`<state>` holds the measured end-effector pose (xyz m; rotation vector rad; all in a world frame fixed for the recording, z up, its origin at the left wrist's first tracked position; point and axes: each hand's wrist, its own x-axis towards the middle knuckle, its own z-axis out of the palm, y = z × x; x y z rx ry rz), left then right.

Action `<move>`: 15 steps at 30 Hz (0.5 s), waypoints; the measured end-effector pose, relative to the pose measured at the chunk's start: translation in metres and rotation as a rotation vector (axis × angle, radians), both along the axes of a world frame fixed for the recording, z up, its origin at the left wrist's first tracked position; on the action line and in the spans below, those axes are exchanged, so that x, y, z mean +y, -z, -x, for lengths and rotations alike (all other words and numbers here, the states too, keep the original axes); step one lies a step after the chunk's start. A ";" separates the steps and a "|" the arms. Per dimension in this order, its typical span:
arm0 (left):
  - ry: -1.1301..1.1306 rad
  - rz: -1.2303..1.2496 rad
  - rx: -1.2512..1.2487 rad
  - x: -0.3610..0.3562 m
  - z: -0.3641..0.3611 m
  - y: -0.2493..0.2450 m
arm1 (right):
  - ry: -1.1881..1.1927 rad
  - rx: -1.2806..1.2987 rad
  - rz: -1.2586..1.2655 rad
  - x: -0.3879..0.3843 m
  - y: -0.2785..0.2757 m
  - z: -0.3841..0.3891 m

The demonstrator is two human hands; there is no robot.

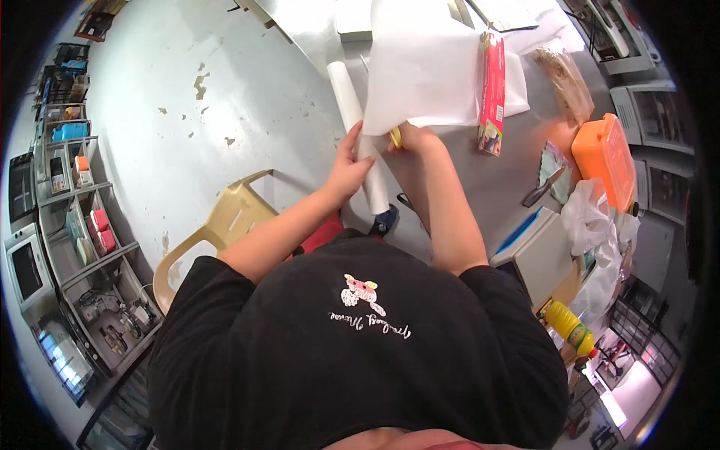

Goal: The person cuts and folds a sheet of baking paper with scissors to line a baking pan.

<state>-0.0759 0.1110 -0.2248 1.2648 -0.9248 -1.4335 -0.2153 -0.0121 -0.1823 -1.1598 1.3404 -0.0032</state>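
Left grip (348, 172) is curled partway round the white roll (348, 101), whose long axis runs forward and back through it, while the right grip (417, 140), closed on a yellow handle (395, 137), sits just rightward, with the white sheet (427, 79) beyond.

White on paper roll (347, 97) and sheet (427, 75) — red on box (492, 90), orange on tub (604, 161), yellow on bottle (568, 327) — black on shirt (360, 390), pink-and-white on cartoon print (361, 291).

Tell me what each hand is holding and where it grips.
The left hand holds the white roll near its middle; the right hand grips a yellow-handled tool by its handle.
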 end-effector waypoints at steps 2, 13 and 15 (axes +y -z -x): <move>-0.072 -0.125 0.300 0.001 -0.012 -0.045 | -0.094 0.121 0.118 0.012 0.004 0.017; 0.116 -0.026 0.750 0.014 -0.041 -0.154 | -0.065 0.596 0.421 0.125 -0.046 0.170; 0.203 -0.042 0.722 0.009 -0.024 -0.160 | -0.025 0.607 0.441 0.136 -0.038 0.188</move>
